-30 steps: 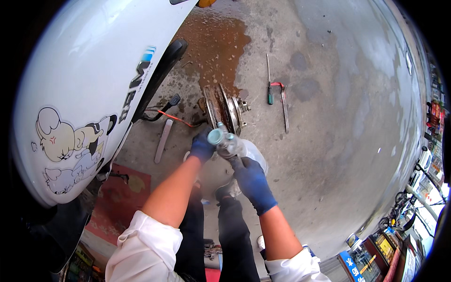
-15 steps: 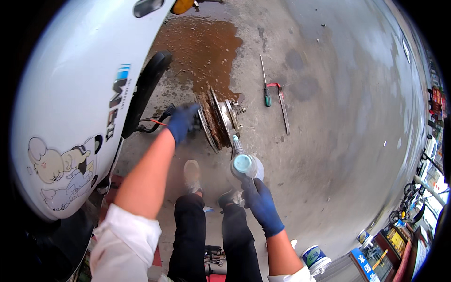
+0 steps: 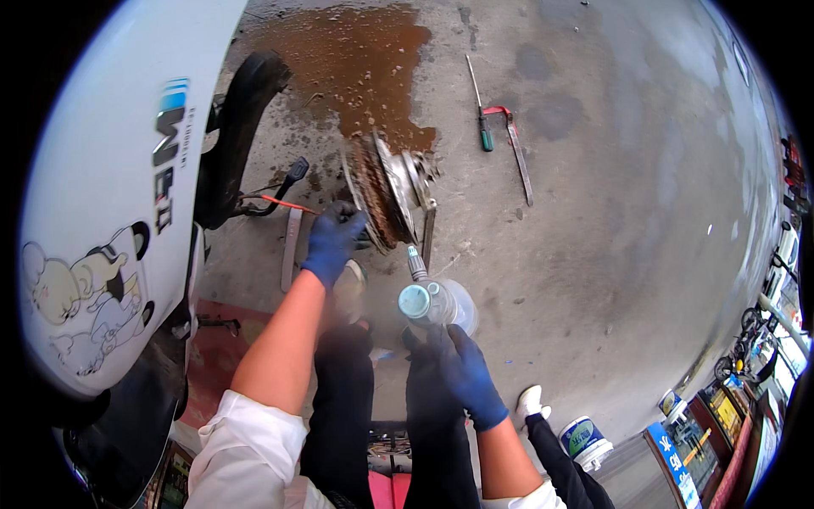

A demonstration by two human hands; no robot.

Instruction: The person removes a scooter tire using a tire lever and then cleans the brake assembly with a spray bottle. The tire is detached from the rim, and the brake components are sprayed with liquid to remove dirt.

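Note:
A rusty wheel rim (image 3: 373, 191) with a silver hub (image 3: 414, 188) stands on edge on the wet concrete, without a tyre. My left hand (image 3: 333, 244), in a blue glove with dark fingers, has its curled fingers at the rim's near left edge. My right hand (image 3: 476, 380), gloved the same way, grips a translucent plastic jug (image 3: 458, 304) with a round pale-teal cap and a grey spout. The jug is tilted, its teal spout tip just below the rim's lower right side. Whether liquid flows from the tip cannot be seen.
A white scooter body (image 3: 110, 187) fills the left side. Brown liquid (image 3: 365, 68) spreads beyond the wheel. A green-handled screwdriver (image 3: 484, 131) and a red-and-grey bar tool (image 3: 515, 153) lie to the right. Another person's leg (image 3: 560, 454) and a white bucket (image 3: 585, 441) are at lower right.
The view has shifted, so the wheel and tools sit higher. My left hand has moved down along the rim's edge. The jug has turned slightly, and another person's leg has come into view.

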